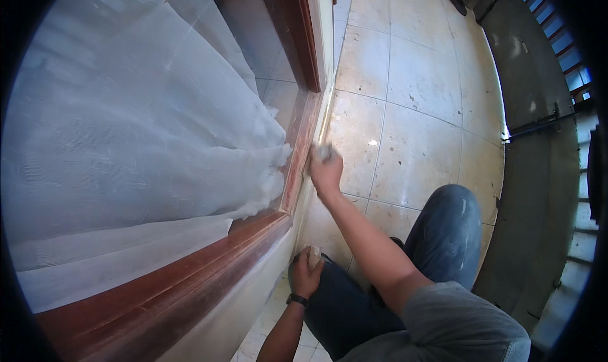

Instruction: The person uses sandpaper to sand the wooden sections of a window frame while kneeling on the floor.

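Note:
My right hand (327, 171) is closed around a small greyish piece (323, 152), blurred, which could be folded sandpaper. It is against the outer edge of a reddish-brown wooden window frame (300, 153), whose varnish looks dull and scuffed there. Lower down, by my bent left knee, my left hand (306, 278) is closed on a small tan block-like piece (315, 256). A dark band circles the left wrist. Inside the frame, behind the glass, hangs a sheer white curtain (152, 121).
Beige floor tiles (418, 140) with dark specks and stains run along the wall. A dark metal gate (529, 172) with a bolt stands on the right. My bent right knee (446, 229) is close to my right forearm. Footwear (455, 1) shows at the far end.

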